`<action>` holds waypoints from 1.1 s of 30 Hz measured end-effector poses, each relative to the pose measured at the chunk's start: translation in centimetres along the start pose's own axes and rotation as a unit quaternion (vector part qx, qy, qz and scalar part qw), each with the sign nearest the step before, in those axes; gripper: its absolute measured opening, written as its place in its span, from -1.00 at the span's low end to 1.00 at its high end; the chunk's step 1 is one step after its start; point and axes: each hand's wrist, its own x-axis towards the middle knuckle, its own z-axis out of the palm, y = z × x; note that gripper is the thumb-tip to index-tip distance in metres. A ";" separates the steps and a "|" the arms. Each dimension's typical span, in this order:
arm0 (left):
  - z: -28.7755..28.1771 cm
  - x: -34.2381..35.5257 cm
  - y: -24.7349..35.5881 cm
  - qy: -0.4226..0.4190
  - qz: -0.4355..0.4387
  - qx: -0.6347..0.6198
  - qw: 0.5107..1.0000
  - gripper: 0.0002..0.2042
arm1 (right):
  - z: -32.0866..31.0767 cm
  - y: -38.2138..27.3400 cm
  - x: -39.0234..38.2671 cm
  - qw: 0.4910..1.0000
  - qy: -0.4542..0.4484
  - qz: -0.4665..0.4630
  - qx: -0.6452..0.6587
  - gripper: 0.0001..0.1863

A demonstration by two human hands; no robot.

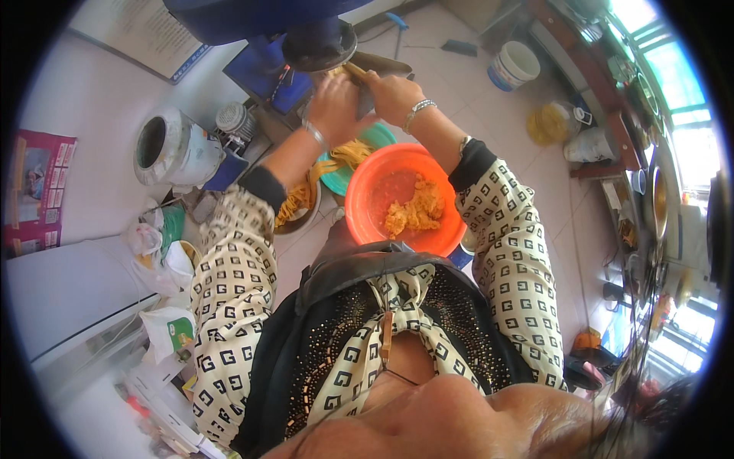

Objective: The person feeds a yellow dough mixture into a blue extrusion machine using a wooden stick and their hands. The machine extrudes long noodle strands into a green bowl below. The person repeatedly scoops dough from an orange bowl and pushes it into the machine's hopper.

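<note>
Under the dark round outlet [319, 47] of a blue machine [229, 17], both hands work close together. My left hand [335, 109] is slightly blurred, its fingers stretched up toward the outlet and its thumb apart. My right hand [393, 96], just beside it, closes round a short brown wooden-looking stick [355, 70] that points up at the outlet. Nearer to me, an orange basin [358, 191] holds a lump of orange-yellow dough [415, 208]. Flat yellow strips [351, 153] lie over a green basin [378, 136]. More strips [297, 203] fill a metal bowl partly behind my left forearm.
On the left stand a grey-white metal drum [170, 145], a motor [234, 119] and plastic bags [157, 241]. A white bucket [514, 66] and a jug of yellow liquid [547, 122] are on the tiled floor at right, near a brown wooden shelf [612, 107].
</note>
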 end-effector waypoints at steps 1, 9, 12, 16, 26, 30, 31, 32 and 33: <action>-0.5 -0.9 1.1 0.025 0.038 -0.029 0.999 -0.47 | 0.3 -0.1 0.3 1.000 -0.001 0.008 0.006 -0.48; 3.8 -14.7 8.2 -0.189 -0.123 -0.224 0.948 -0.80 | -2.4 1.1 -3.0 0.999 -0.026 -0.027 0.009 -0.47; 7.4 -17.3 8.0 -0.232 -0.207 -0.273 0.910 -0.81 | -1.5 1.4 -3.5 1.000 -0.024 -0.017 -0.001 -0.49; 17.3 -22.2 6.9 -0.243 -0.177 -0.287 0.910 -0.83 | 0.1 4.1 -5.0 0.998 0.032 -0.030 0.050 -0.54; 24.8 -24.7 13.7 -0.415 -0.077 -0.167 0.891 -0.44 | 7.3 10.5 -27.5 0.902 0.098 0.267 0.325 -0.86; 25.6 -24.5 19.2 -0.377 -0.006 -0.068 0.924 -0.30 | 16.0 10.2 -33.1 0.867 0.100 0.388 0.296 -0.83; 26.9 -24.2 19.9 -0.373 -0.025 -0.043 0.926 -0.26 | 17.6 10.9 -33.6 0.862 0.110 0.396 0.296 -0.83; 27.1 -24.5 20.0 -0.369 -0.042 -0.017 0.928 -0.22 | 18.5 10.5 -34.0 0.856 0.121 0.406 0.296 -0.83; 27.1 -24.9 19.7 -0.312 -0.013 0.005 0.950 -0.30 | 19.3 10.0 -34.5 0.845 0.117 0.421 0.309 -0.84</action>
